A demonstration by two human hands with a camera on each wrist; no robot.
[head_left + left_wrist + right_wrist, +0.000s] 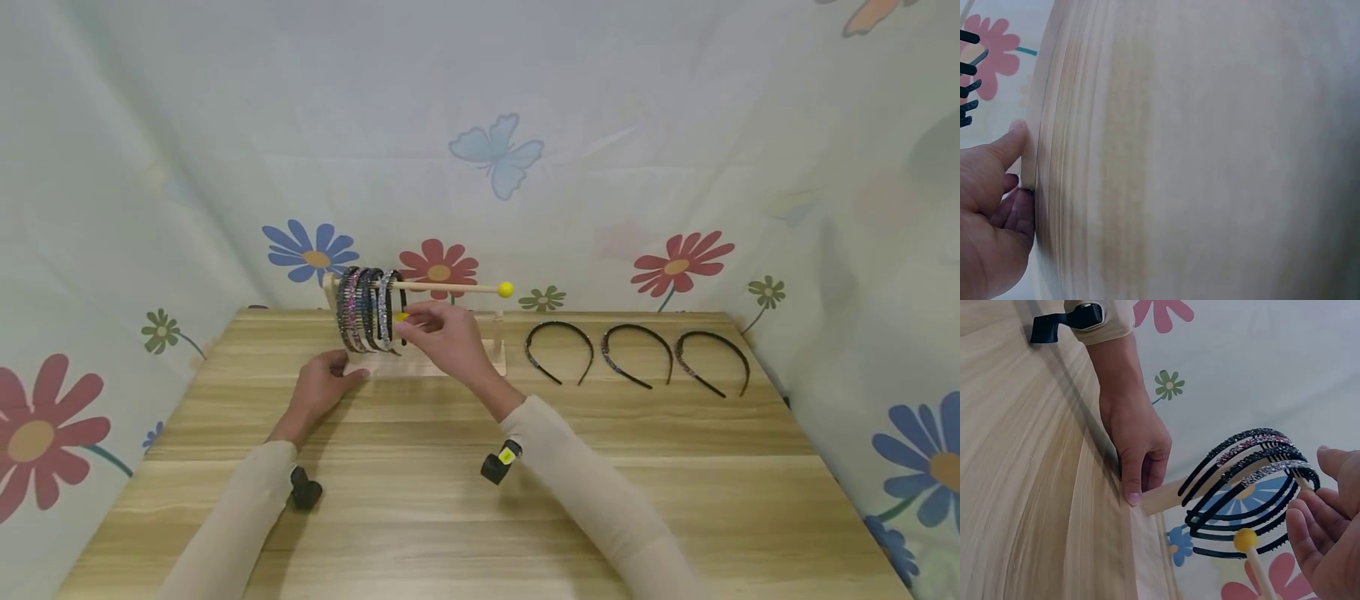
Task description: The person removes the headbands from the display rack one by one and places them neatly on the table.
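Note:
Several glittery headbands [362, 308] hang side by side over the upper rod of a wooden headband stand [450, 287]; the outermost one [1272, 470] is silver. My right hand [450, 337] is beside that silver headband. In the right wrist view, the thumb and fingers of the right hand [1329, 519] are spread apart, with the band's edge near the gap. Whether they touch it is hard to tell. My left hand [322, 383] grips the left end of the stand's base, thumb on top and fingers curled at the edge [994, 206].
To the right of the stand, three more headbands [558, 323] [637, 327] [712, 335] lie in a row on the wooden table [420, 517]. A yellow ball [506, 289] caps the rod's right end. Behind the table hangs a flower-printed cloth [375, 167].

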